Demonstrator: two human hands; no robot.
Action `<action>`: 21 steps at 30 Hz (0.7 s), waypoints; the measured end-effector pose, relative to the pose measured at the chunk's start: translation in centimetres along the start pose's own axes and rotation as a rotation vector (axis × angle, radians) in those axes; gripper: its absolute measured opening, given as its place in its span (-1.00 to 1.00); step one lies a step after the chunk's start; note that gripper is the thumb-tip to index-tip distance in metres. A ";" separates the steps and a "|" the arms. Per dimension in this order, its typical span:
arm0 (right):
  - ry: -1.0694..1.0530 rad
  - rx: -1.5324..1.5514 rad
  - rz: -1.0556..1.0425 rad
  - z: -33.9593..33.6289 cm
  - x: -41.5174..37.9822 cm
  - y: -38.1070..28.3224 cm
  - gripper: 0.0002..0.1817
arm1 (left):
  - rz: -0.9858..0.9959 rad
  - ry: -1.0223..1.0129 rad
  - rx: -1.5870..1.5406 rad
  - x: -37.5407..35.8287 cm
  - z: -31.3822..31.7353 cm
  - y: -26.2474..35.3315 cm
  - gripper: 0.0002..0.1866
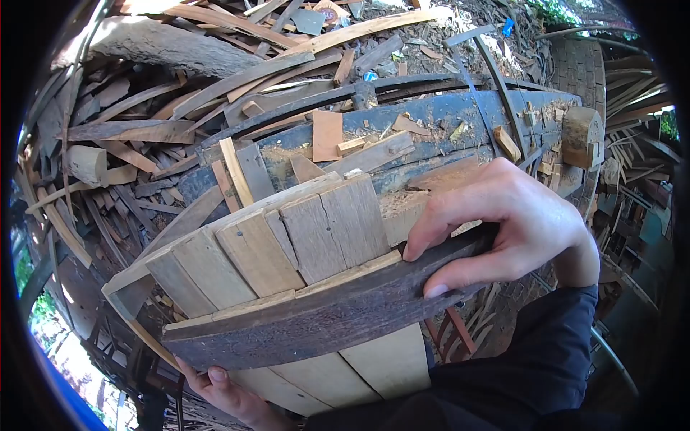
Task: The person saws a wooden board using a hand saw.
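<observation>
A slatted wooden panel (334, 223) of pale, weathered planks stretches across the middle, with nail heads in several planks. A dark, slightly curved wooden board (302, 334) lies across the planks, lighter along its upper edge. My right hand (503, 223) pinches the board's right end, thumb on the near face and fingers over the top. Low on the left, my left hand (233, 395) holds the board's lower left corner, its thumb and forefinger showing at the edge; the rest is partly hidden. More pale planks (323, 381) continue below the board.
Behind the panel stands a blue-grey workbench (417, 122) littered with chips and offcuts. A terracotta-coloured flat piece (327, 135) rests on it. A round wooden block (582, 136) sits at its right end. Scrap wood (129, 133) and a thick log (165, 44) are heaped at the left.
</observation>
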State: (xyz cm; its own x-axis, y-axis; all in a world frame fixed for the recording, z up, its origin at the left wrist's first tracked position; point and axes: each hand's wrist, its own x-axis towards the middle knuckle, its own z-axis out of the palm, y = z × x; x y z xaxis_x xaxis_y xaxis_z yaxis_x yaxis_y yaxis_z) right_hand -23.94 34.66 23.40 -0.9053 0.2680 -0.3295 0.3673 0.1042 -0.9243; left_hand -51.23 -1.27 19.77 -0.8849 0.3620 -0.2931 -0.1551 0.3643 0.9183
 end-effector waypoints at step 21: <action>0.233 -0.294 -0.282 3.8 -9.9 -10.8 -0.73 | 0.431 -0.380 -0.101 -2.0 -1.2 7.3 0.10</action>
State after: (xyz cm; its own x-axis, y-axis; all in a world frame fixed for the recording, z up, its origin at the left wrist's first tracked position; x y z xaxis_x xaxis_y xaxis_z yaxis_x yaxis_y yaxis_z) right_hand -19.78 27.22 35.88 -0.9186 0.3950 0.0095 0.1896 0.4618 -0.8665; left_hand -51.12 -0.36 27.42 -0.6607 0.7486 0.0552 0.1265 0.0385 0.9912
